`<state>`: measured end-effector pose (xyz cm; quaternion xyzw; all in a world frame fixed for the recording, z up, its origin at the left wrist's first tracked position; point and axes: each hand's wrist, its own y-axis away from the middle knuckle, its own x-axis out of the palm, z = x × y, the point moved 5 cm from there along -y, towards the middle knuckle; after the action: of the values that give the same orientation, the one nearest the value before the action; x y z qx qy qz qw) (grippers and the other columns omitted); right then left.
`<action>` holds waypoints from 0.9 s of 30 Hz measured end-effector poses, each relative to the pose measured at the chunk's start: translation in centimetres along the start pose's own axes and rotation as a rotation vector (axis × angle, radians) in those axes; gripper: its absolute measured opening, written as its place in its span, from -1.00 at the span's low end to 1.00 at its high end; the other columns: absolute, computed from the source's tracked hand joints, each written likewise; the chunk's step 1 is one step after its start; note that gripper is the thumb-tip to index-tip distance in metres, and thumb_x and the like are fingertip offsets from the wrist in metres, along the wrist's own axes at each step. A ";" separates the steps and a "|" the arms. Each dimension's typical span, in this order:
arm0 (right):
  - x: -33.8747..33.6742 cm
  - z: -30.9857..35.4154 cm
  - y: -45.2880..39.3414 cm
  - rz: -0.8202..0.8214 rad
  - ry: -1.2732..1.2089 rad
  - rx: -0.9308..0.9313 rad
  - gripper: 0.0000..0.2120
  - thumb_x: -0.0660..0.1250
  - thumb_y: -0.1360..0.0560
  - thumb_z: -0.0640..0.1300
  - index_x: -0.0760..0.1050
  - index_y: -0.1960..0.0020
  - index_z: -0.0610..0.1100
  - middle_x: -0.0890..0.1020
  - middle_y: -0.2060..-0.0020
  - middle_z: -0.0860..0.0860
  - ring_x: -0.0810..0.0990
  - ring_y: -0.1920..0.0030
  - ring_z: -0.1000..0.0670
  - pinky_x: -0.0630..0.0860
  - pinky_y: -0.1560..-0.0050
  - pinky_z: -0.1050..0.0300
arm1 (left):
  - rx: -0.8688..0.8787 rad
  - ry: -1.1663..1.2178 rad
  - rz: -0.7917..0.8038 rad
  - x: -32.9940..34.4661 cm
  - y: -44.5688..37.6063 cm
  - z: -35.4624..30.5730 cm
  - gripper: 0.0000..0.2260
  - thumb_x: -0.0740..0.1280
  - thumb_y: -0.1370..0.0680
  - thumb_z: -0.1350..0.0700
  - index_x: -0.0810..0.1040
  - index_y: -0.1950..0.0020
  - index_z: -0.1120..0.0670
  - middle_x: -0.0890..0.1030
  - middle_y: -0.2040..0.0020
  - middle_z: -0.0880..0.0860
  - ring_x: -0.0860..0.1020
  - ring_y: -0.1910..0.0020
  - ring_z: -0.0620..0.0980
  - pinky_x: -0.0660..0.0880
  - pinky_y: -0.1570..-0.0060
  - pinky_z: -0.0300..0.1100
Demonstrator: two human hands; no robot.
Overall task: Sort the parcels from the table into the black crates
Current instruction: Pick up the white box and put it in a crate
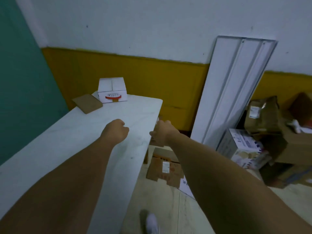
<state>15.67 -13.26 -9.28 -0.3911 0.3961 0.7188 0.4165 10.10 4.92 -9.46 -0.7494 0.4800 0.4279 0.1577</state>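
Head view: white parcel [112, 90] on table [84, 132], well beyond left hand [116, 130].

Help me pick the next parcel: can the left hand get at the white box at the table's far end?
Probably yes. The left hand is over bare table with nothing between it and the white box, though a forward stretch seems needed.

White table [84, 132] showing at centre left; white box [112, 89] bearing a red stripe; brown cardboard sheet [87, 103] lying plain beside it. Upper frame: wall [152, 39] showing white over a mustard-yellow band; teal panel [20, 81] filling the left edge.
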 end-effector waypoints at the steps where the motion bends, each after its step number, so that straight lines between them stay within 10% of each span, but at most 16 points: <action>1: -0.1 0.2 -1.9 0.022 0.023 -0.015 -0.49 0.26 -0.59 0.11 0.33 -0.40 -0.19 0.37 -0.37 -0.23 0.44 -0.28 -0.24 0.47 -0.18 -0.10 | 0.001 -0.002 0.000 0.1 -2.2 -0.5 -0.61 0.26 -0.63 0.08 0.40 -0.45 0.14 0.41 -0.46 0.14 0.39 -0.40 0.15 0.35 -0.40 -0.02; 9: -9.9 6.3 -21.5 -0.026 0.104 -0.127 -0.39 0.19 -0.65 0.11 0.14 -0.57 -0.17 0.20 -0.53 -0.18 0.32 -0.46 -0.24 0.36 -0.37 -0.12 | 0.038 0.071 -0.034 -3.2 -24.3 -5.7 -0.64 0.26 -0.60 0.05 0.49 -0.37 0.15 0.49 -0.38 0.11 0.45 -0.33 0.13 0.36 -0.29 -0.13; 18: -4.6 13.2 -38.7 0.166 0.033 -0.311 -0.47 0.27 -0.61 0.05 0.26 -0.52 -0.06 0.38 -0.43 -0.09 0.45 -0.37 -0.17 0.50 -0.29 -0.07 | -0.316 0.250 -0.121 -3.6 -34.9 -0.2 -0.66 0.24 -0.66 0.09 0.43 -0.40 0.18 0.50 -0.31 0.14 0.47 -0.11 0.01 0.40 -0.08 -0.18; 23: -1.7 17.5 -49.7 0.199 0.031 -0.387 -0.53 0.28 -0.59 0.08 0.36 -0.39 -0.15 0.47 -0.31 -0.15 0.52 -0.25 -0.17 0.59 -0.17 -0.06 | -0.524 0.411 -0.277 -5.7 -43.3 2.0 -0.80 0.24 -0.65 0.14 0.49 -0.22 0.19 0.48 0.05 0.11 0.43 0.22 -0.06 0.45 0.16 -0.26; 27: -0.6 19.4 -57.0 0.194 0.009 -0.380 -0.57 0.23 -0.62 0.08 0.32 -0.37 -0.16 0.42 -0.30 -0.15 0.44 -0.29 -0.14 0.49 -0.24 0.00 | -0.629 0.354 -0.494 -7.7 -50.3 3.9 -0.67 0.20 -0.46 -0.08 0.57 0.09 0.16 0.61 0.09 0.13 0.58 0.05 0.16 0.52 0.06 -0.13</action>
<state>63.18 23.25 -15.25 -0.4261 0.2911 0.8154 0.2624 49.84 36.56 -14.42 -0.9151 0.1524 0.3674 -0.0653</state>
